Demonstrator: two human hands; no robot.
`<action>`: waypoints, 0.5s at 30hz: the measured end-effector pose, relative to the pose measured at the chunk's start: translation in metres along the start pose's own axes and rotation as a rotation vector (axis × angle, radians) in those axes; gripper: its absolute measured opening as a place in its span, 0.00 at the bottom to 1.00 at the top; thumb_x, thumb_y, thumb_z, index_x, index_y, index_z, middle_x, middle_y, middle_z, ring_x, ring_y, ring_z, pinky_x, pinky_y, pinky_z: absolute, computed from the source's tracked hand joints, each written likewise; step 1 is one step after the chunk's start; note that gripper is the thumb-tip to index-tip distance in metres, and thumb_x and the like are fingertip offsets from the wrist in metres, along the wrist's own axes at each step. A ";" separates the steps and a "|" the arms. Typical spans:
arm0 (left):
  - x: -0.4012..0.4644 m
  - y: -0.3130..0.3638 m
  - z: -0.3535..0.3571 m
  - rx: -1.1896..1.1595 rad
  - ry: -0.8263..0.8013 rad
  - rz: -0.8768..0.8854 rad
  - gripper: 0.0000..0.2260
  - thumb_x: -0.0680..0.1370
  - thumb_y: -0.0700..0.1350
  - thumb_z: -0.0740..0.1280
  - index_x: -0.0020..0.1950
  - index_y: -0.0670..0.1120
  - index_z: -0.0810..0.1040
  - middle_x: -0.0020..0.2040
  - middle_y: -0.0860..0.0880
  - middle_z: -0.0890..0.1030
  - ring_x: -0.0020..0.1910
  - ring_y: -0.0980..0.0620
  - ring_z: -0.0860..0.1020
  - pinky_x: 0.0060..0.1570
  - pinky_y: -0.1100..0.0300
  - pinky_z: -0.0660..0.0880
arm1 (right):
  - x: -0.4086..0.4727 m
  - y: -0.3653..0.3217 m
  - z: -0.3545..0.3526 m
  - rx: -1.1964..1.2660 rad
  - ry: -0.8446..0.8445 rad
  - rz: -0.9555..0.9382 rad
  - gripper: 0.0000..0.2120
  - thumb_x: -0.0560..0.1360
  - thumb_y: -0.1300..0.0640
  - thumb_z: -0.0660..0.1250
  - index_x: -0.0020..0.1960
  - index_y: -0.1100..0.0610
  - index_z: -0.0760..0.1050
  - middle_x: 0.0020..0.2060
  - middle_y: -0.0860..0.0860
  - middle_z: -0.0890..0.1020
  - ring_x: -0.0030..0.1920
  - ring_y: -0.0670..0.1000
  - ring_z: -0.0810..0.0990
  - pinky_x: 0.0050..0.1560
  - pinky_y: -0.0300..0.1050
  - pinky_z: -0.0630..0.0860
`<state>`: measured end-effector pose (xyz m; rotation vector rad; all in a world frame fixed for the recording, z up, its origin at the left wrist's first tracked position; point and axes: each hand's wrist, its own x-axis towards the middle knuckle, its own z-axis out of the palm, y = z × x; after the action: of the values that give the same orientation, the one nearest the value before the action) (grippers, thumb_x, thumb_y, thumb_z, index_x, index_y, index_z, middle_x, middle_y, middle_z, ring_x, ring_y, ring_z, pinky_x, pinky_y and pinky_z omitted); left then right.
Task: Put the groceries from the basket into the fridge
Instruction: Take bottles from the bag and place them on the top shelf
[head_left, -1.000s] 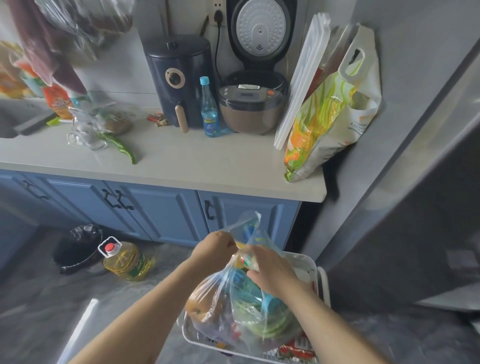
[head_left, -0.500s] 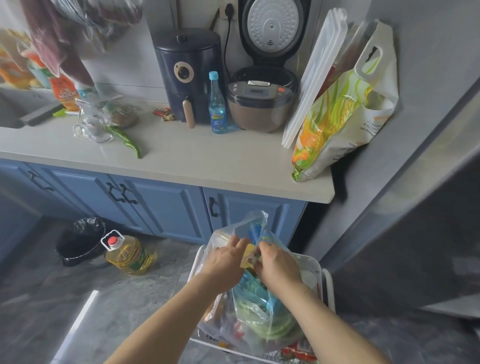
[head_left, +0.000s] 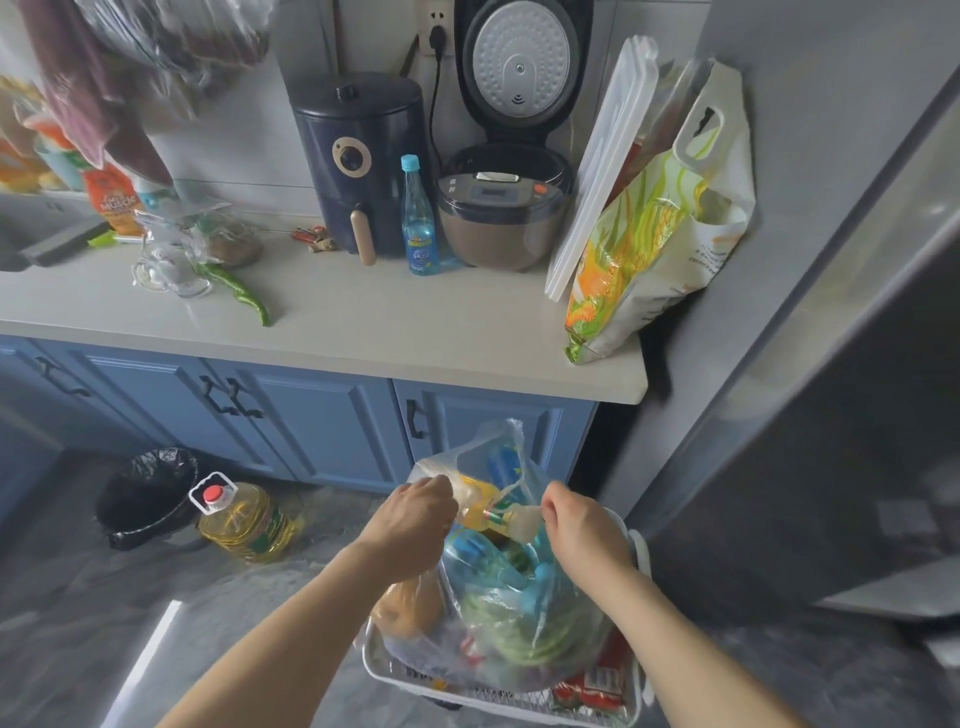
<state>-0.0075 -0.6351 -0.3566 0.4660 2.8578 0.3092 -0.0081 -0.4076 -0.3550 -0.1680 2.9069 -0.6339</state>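
groceries bag (head_left: 498, 613) sits in white basket (head_left: 379, 670); left hand (head_left: 415, 514) and right hand (head_left: 582, 525) each pinch its rim.

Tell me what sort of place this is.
A home kitchen, most likely: a rice cooker and an air fryer stand on a countertop over blue cabinets, with a fridge at the right.

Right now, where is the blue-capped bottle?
In the head view, the blue-capped bottle stands upright on the counter, between the air fryer on its left and the rice cooker.
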 end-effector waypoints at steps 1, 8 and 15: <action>0.001 0.006 -0.001 -0.058 0.013 -0.005 0.03 0.72 0.44 0.59 0.42 0.48 0.72 0.47 0.50 0.73 0.47 0.46 0.74 0.47 0.51 0.72 | -0.003 0.001 -0.002 -0.004 0.013 0.004 0.08 0.82 0.52 0.55 0.49 0.54 0.69 0.41 0.51 0.80 0.39 0.55 0.76 0.34 0.44 0.63; 0.011 0.046 -0.008 -0.021 0.063 -0.101 0.13 0.78 0.55 0.61 0.57 0.48 0.70 0.51 0.49 0.81 0.47 0.44 0.79 0.39 0.56 0.69 | -0.019 0.019 -0.012 0.020 0.121 0.056 0.07 0.80 0.51 0.56 0.47 0.53 0.68 0.36 0.47 0.75 0.35 0.53 0.72 0.34 0.46 0.65; 0.020 0.032 -0.006 0.216 0.310 0.133 0.41 0.65 0.41 0.77 0.73 0.47 0.61 0.70 0.44 0.69 0.66 0.43 0.72 0.62 0.50 0.72 | -0.031 0.047 -0.019 -0.125 0.250 0.150 0.14 0.73 0.65 0.65 0.57 0.57 0.72 0.50 0.53 0.80 0.46 0.57 0.80 0.37 0.47 0.73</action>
<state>-0.0182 -0.6001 -0.3474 0.7078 3.1860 0.1002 0.0153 -0.3528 -0.3539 0.1232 3.1613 -0.4793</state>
